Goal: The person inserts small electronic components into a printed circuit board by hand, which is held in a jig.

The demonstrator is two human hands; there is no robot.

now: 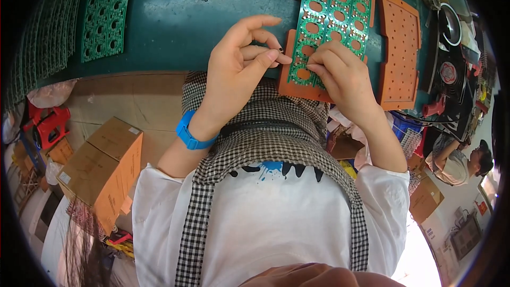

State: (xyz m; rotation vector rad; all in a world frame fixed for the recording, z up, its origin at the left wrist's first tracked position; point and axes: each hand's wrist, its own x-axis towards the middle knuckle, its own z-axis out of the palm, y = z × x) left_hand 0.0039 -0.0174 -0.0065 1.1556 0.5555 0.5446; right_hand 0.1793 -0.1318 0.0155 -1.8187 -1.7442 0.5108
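Green worktable point(175, 26). PCB panel point(325, 21): right side, on orange fixture point(311, 94), prob. for support. L hand point(234, 69): fingers half-curled, dark pc. point(281, 50) at tips, grip unclear. R hand point(344, 74): fingertips bunched over panel, contents hidden, can't tell.

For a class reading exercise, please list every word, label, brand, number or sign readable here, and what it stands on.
None can be read reliably.
Large brown carton: white labels, too small.
Green circuit board: any markings, too small.
Round red-and-white mark on a dark item at right: too blurred.
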